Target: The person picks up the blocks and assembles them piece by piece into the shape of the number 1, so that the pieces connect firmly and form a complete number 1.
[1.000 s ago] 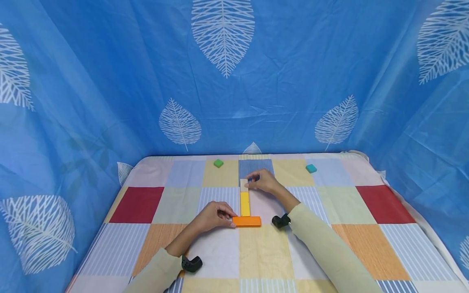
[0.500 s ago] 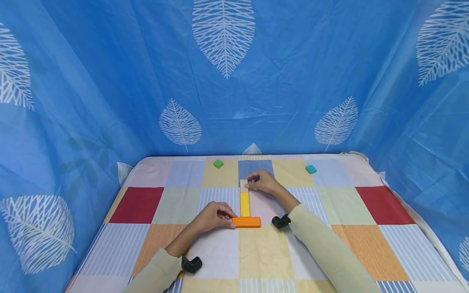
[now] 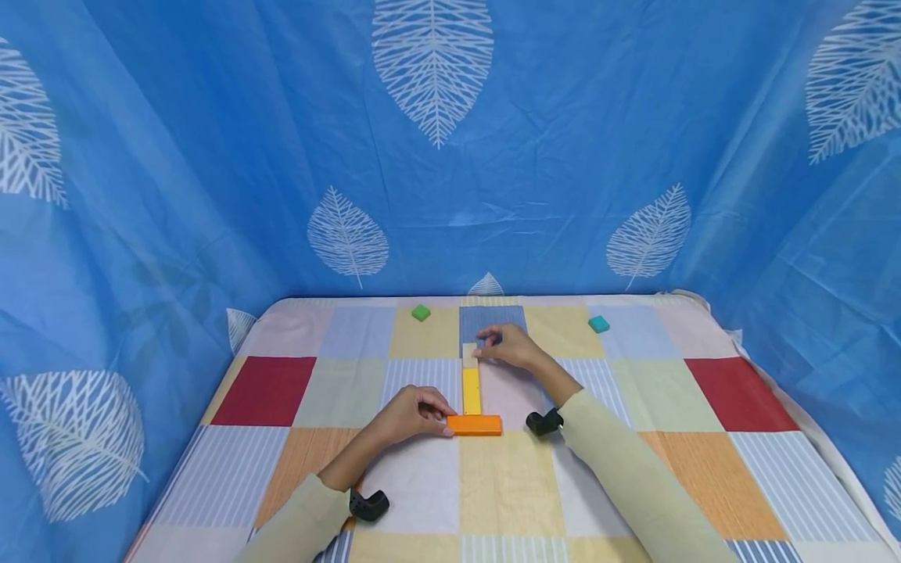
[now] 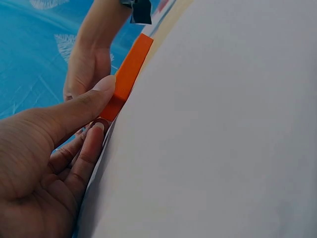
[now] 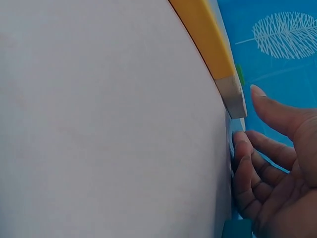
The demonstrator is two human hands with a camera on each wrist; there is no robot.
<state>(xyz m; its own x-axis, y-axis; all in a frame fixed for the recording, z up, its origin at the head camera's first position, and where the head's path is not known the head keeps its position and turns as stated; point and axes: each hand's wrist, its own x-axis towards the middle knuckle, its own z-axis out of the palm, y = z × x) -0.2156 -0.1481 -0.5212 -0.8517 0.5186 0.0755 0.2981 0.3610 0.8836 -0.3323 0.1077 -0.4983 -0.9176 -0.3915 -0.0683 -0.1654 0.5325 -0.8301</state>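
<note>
An orange rectangular block lies crosswise on the patchwork cloth. At its left end my left hand grips it between thumb and fingers, also seen in the left wrist view, where the thumb lies along the orange block. A yellow block runs away from its middle, and a short cream block continues that line at the far end. My right hand is just right of the cream block. In the right wrist view its thumb and fingers stand apart from the cream block, holding nothing.
A small green block lies toward the back edge, left of the middle. Farther right is a teal block. Blue leaf-print curtains hang behind and at both sides of the patchwork-covered table.
My right hand has let go of the cream block and moved slightly right, its fingers parting. The left hand and all the blocks stay where they were.
</note>
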